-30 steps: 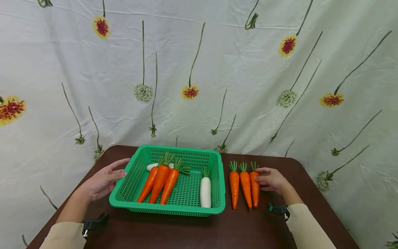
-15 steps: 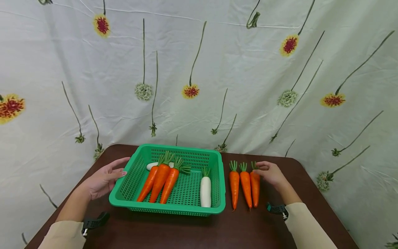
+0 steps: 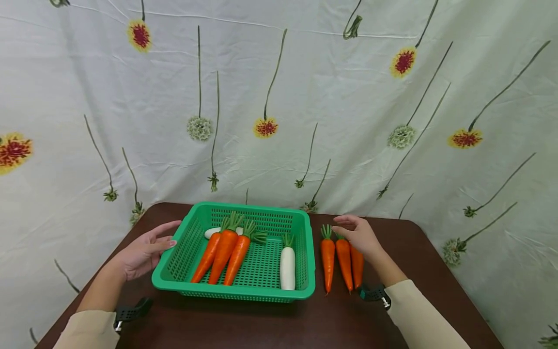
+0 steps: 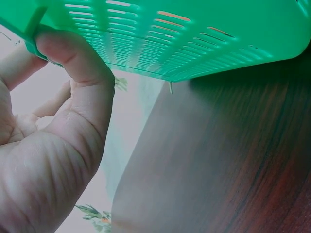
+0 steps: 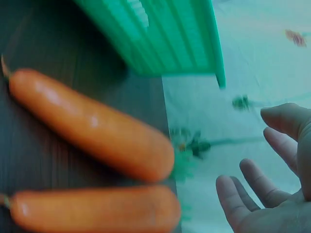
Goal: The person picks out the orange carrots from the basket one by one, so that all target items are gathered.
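My left hand (image 3: 141, 252) holds the left rim of a green plastic basket (image 3: 231, 291); its thumb (image 4: 77, 56) bends against the rim in the left wrist view. Inside lie three carrots (image 3: 224, 254) side by side, a white radish (image 3: 287, 269) at the right, and another white vegetable (image 3: 212, 233) mostly hidden behind the carrots. To the basket's right, three more carrots lie in a row: a left one (image 3: 328, 259), a middle one (image 3: 344, 261) and a right one (image 3: 357, 269). My right hand (image 3: 359, 237) hovers over their leafy ends, fingers apart and holding nothing.
Everything rests on a dark brown table (image 3: 261, 325) with rounded far corners. Behind its far edge hangs a pale cloth (image 3: 244, 160) printed with flowers. Each wrist wears a black strap (image 3: 131, 312).
My right hand has come off the right carrot and moved left above the tops of the middle and right carrots. My left hand and the basket stay put.
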A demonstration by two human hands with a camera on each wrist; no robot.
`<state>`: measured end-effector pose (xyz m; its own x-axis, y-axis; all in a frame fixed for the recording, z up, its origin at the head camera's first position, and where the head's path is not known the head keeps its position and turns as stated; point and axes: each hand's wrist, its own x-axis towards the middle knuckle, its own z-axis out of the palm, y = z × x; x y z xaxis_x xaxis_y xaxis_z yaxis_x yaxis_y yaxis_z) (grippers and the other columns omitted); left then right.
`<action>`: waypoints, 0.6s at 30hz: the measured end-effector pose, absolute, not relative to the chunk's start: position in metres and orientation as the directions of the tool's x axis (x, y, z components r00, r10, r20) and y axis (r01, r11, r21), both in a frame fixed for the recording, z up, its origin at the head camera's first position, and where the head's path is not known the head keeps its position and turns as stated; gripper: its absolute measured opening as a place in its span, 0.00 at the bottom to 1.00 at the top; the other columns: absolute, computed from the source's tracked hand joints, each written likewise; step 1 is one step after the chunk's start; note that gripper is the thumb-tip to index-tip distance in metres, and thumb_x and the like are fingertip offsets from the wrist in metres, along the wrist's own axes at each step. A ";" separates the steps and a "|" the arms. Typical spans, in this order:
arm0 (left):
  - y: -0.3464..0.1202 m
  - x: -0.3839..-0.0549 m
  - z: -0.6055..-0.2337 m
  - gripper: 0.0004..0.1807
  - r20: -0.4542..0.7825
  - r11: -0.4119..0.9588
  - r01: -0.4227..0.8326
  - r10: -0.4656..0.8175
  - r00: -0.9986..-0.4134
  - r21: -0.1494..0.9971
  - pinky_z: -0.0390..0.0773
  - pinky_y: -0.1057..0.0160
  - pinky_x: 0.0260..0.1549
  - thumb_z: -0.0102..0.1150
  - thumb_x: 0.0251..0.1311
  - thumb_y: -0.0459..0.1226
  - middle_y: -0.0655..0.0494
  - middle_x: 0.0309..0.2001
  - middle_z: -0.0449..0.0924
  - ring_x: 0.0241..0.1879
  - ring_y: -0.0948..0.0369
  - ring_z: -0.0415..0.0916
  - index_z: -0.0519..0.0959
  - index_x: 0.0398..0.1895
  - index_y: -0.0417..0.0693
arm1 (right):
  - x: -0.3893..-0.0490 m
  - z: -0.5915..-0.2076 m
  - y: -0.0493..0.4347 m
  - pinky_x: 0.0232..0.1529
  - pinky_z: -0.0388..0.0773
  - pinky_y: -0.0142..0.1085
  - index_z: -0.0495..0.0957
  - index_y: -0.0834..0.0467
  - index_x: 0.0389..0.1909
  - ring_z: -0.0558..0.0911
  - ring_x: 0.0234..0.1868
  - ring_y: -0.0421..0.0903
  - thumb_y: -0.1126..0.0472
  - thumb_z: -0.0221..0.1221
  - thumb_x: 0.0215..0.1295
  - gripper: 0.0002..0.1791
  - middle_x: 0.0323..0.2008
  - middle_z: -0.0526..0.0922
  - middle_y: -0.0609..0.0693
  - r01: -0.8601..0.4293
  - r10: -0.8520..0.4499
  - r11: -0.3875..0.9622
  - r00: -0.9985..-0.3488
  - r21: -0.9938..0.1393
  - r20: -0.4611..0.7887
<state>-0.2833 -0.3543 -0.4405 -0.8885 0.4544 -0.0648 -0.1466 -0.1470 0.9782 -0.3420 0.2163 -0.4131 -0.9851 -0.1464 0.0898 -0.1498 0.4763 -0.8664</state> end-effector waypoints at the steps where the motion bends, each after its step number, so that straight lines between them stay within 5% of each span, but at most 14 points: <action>1: -0.354 -0.283 -0.440 0.37 -0.066 -0.145 -0.146 0.452 -0.889 0.979 0.86 0.47 0.51 0.44 0.78 0.28 0.58 0.57 0.85 0.53 0.54 0.87 0.41 0.82 0.51 | -0.341 -0.412 0.211 0.52 0.84 0.49 0.80 0.60 0.59 0.81 0.59 0.58 0.56 0.64 0.71 0.20 0.60 0.81 0.63 -0.152 -0.153 0.464 -0.984 -0.873 0.089; 11: -0.355 -0.283 -0.439 0.38 -0.066 -0.138 -0.142 0.451 -0.890 0.980 0.86 0.48 0.51 0.45 0.78 0.29 0.58 0.57 0.85 0.53 0.54 0.87 0.40 0.82 0.50 | -0.335 -0.410 0.171 0.56 0.83 0.51 0.80 0.63 0.58 0.84 0.51 0.54 0.57 0.65 0.70 0.20 0.56 0.83 0.62 -0.181 -0.305 0.352 -0.950 -0.918 0.071; 18: -0.355 -0.283 -0.438 0.38 -0.070 -0.140 -0.149 0.457 -0.887 0.979 0.86 0.47 0.52 0.44 0.78 0.29 0.58 0.58 0.85 0.53 0.54 0.87 0.39 0.82 0.50 | -0.331 -0.403 0.149 0.51 0.85 0.48 0.83 0.58 0.56 0.82 0.53 0.50 0.56 0.66 0.69 0.18 0.56 0.85 0.54 -0.225 -0.299 0.459 -0.950 -0.860 0.089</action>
